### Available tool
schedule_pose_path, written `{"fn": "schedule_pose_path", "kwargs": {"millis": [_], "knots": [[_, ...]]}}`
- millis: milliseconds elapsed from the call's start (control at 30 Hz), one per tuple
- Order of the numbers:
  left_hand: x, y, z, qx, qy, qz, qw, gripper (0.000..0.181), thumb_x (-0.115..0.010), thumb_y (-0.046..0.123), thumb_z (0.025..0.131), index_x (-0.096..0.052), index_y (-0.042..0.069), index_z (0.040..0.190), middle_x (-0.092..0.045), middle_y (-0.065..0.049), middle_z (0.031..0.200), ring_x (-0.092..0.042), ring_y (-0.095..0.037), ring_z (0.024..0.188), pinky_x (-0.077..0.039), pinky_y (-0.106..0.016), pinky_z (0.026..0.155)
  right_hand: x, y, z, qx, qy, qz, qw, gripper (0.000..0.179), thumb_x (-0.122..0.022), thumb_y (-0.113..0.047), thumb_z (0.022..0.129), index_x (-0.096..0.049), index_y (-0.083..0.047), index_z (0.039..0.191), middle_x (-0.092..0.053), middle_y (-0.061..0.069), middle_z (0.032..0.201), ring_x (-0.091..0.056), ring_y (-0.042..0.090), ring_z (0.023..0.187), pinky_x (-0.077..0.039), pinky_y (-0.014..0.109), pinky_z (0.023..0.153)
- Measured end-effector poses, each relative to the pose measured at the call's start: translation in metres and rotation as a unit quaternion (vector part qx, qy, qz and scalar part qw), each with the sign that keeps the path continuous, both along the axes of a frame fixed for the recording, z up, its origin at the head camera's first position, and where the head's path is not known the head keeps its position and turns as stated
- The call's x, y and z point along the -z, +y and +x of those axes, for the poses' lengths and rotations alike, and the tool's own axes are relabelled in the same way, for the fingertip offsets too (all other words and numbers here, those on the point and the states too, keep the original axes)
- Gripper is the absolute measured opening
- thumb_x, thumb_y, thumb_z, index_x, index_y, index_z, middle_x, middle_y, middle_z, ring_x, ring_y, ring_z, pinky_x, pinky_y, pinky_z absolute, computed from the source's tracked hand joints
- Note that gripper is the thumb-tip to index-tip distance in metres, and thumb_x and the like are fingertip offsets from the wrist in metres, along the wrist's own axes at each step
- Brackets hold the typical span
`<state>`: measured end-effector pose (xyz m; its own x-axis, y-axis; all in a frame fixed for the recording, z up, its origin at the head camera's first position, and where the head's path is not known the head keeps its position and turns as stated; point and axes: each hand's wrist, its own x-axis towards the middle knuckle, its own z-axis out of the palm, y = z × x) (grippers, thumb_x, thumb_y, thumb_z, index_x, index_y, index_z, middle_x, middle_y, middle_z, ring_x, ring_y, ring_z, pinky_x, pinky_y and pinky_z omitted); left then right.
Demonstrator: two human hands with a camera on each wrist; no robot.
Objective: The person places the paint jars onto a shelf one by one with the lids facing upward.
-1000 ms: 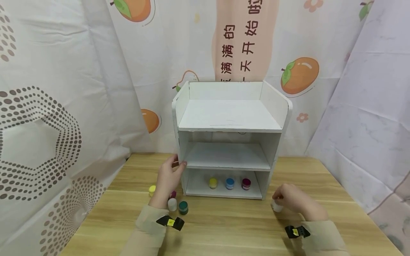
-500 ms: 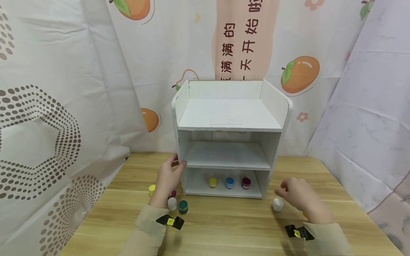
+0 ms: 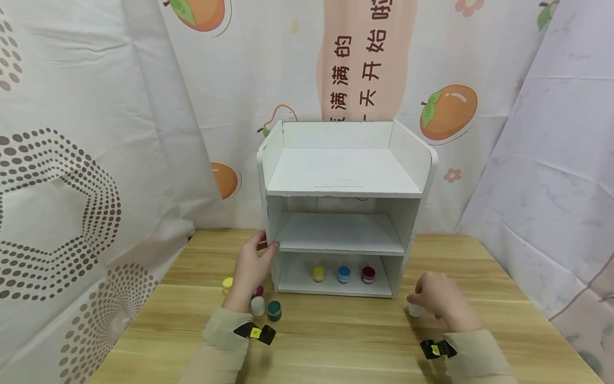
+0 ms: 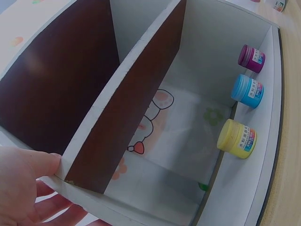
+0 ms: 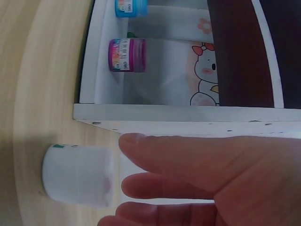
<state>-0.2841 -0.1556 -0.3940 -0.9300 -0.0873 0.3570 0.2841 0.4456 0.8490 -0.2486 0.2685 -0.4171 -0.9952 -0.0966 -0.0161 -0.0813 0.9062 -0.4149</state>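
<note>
A small white shelf unit [image 3: 342,248] stands on the table. My left hand [image 3: 251,269] grips its left side panel, with the thumb on the front edge and the fingers around the outside, as the left wrist view shows. Past the shelf's right side, my right hand [image 3: 441,298] hovers just above a white paint jar [image 5: 77,174]. Its thumb and fingers extend near the jar's top without closing round it. The bottom shelf holds a yellow paint jar [image 4: 237,138], a blue paint jar [image 4: 248,90] and a purple paint jar [image 4: 251,58] in a row.
Left of the shelf, near my left forearm, are a yellow jar [image 3: 227,285], a white jar [image 3: 257,306], a green jar [image 3: 274,310] and a partly hidden purple jar [image 3: 259,291]. A printed curtain [image 3: 230,106] hangs behind the wooden table [image 3: 336,341].
My right hand lifted away from the white paint jar half a second ago, moving right, and is now back above it. The left hand keeps its place on the shelf.
</note>
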Motion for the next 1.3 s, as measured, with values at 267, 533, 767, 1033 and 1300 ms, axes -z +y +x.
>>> {"fn": "schedule_pose_path", "kwargs": {"millis": [267,533,767,1033,1300], "knots": [[-0.001,0.001,0.002,0.000,-0.002,0.002,1.0000,0.045,-0.067,0.027,0.101,-0.058,0.006,0.140,-0.061,-0.013,0.136,-0.060,-0.031,0.123,-0.056,-0.046,0.094,0.006,-0.002,0.000,-0.019,0.003,0.001,0.9998,0.013,-0.077,-0.009,0.085,-0.070,-0.009,0.075,-0.060,0.001,0.066,-0.054,0.016,0.042,-0.047,0.030,0.042],[0.000,0.001,0.001,0.000,0.012,0.000,0.9999,0.044,-0.067,0.023,0.101,-0.058,0.004,0.140,-0.061,-0.017,0.136,-0.061,-0.035,0.122,-0.056,-0.048,0.094,0.006,0.003,-0.006,-0.075,0.033,0.046,0.9956,0.011,-0.080,-0.007,0.082,-0.076,-0.003,0.092,-0.071,0.007,0.090,-0.064,0.023,0.077,-0.056,0.044,0.067],[0.000,0.001,0.001,-0.002,0.006,0.000,1.0000,0.044,-0.067,0.025,0.101,-0.058,0.006,0.139,-0.061,-0.014,0.136,-0.061,-0.032,0.122,-0.056,-0.047,0.094,0.006,0.009,-0.007,-0.118,0.019,0.018,0.9927,0.020,-0.079,0.003,0.077,-0.077,-0.007,0.094,-0.071,0.006,0.093,-0.066,0.030,0.089,-0.057,0.051,0.077],[0.000,0.000,0.001,-0.001,0.006,0.002,1.0000,0.045,-0.067,0.026,0.101,-0.058,0.005,0.139,-0.061,-0.016,0.136,-0.061,-0.033,0.122,-0.055,-0.047,0.094,0.004,0.011,-0.006,-0.154,0.022,0.000,0.9879,0.032,-0.072,0.015,0.073,-0.077,-0.010,0.092,-0.071,0.005,0.094,-0.066,0.029,0.091,-0.057,0.047,0.076],[0.000,0.000,0.002,0.000,0.007,0.002,1.0000,0.045,-0.067,0.025,0.101,-0.058,0.005,0.140,-0.061,-0.016,0.136,-0.061,-0.033,0.122,-0.055,-0.048,0.095,0.001,0.011,-0.006,-0.134,0.017,0.012,0.9908,0.028,-0.078,-0.001,0.078,-0.075,0.000,0.106,-0.072,0.018,0.105,-0.067,0.040,0.100,-0.056,0.056,0.083]]}}
